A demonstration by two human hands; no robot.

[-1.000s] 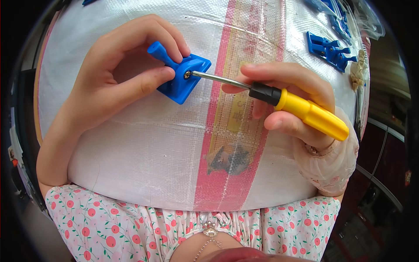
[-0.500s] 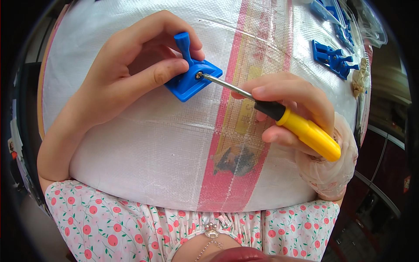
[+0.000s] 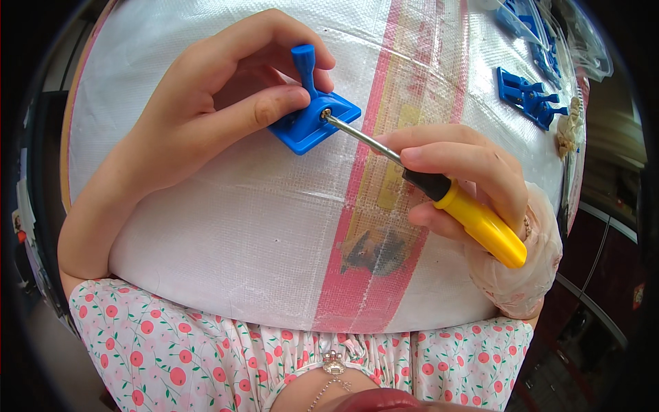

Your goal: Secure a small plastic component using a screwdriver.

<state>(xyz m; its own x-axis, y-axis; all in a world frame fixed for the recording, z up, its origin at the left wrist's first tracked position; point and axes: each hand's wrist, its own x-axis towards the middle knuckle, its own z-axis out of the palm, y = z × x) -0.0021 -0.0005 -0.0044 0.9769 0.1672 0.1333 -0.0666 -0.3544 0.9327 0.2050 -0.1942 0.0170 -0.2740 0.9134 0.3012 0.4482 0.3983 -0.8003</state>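
Note:
My left hand (image 3: 233, 103) grips a blue plastic part (image 3: 302, 137) with a flat square base, a raised housing and an upright flared lever. Its thumb and fingers close on the part from the left and behind. A small screw (image 3: 325, 114) sits in the side of the housing. My right hand (image 3: 473, 172) holds a screwdriver (image 3: 484, 223) with a yellow and black handle, fingers around the handle and the start of the shaft. The metal shaft slants up to the left, and its tip meets the screw.
A white woven sheet with a pink-edged stripe (image 3: 367, 295) covers the table. Another blue part (image 3: 528, 98) lies at the far right, near more blue pieces (image 3: 542, 48) and clear plastic bags (image 3: 583, 41). A crumpled beige bundle (image 3: 568, 129) lies at the right edge.
The blue part and my left hand have shifted slightly right and away. The screwdriver's tip followed, staying at the screw, while its handle end dropped a little nearer and turned.

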